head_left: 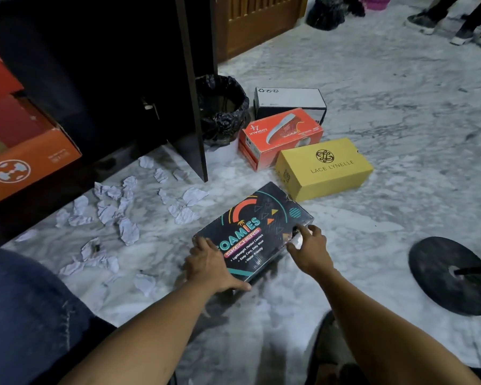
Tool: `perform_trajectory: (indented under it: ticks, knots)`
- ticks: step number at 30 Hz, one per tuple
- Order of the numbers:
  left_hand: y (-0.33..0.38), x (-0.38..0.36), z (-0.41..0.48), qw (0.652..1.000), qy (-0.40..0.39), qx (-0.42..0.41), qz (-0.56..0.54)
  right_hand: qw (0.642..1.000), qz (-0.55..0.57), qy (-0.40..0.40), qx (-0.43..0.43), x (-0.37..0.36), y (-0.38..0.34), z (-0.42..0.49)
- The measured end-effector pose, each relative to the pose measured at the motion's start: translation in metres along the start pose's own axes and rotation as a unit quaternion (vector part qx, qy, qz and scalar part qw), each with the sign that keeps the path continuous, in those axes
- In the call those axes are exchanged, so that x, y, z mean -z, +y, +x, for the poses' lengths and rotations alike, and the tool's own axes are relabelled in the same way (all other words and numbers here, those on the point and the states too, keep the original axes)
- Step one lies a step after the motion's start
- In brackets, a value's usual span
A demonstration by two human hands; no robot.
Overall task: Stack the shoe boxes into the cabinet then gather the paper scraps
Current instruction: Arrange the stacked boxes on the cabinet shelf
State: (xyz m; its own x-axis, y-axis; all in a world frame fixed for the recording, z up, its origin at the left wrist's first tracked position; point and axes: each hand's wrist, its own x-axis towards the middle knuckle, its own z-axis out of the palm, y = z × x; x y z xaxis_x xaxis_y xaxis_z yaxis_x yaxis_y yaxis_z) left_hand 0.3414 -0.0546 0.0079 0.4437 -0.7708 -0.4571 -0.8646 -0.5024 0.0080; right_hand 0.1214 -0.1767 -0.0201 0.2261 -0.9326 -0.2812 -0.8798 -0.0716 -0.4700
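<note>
A black Skechers Foamies shoe box (257, 220) lies on the marble floor in front of me. My left hand (211, 266) grips its near left corner and my right hand (308, 248) grips its right edge. Behind it lie a yellow Lace Lynelle box (324, 168), an orange-red box (279, 136) and a black-and-white box (289, 102). The dark cabinet (100, 79) stands open at the left, with an orange box (20, 151) inside. Several crumpled paper scraps (122, 209) are strewn on the floor before the cabinet.
A bin lined with a black bag (224, 109) stands beside the open cabinet door (195, 87). A round black fan base (450, 273) sits at the right. Another person's shoes (439, 23) and a black bag (326, 12) are far back. My jeans-clad knee (25, 315) is lower left.
</note>
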Motion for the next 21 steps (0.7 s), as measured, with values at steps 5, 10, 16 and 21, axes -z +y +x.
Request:
perform_trajectory:
  ticks: [5, 10, 16, 21]
  knots:
    - [0.0, -0.013, 0.006, 1.0, 0.01, -0.003, 0.001, 0.992, 0.121, -0.021, -0.018, -0.002, 0.008, 0.023]
    - [-0.032, -0.011, 0.017, 0.996, 0.004, -0.085, -0.012, 0.978, 0.209, -0.022, -0.015, 0.005, 0.011, 0.016]
    - [-0.063, -0.03, 0.023, 0.987, 0.016, -0.146, -0.061, 0.981, 0.191, -0.015, -0.007, -0.007, 0.023, -0.022]
    - [-0.077, -0.048, 0.029, 0.971, -0.037, -0.143, -0.189, 0.964, 0.246, -0.084, 0.063, -0.014, 0.04, -0.035]
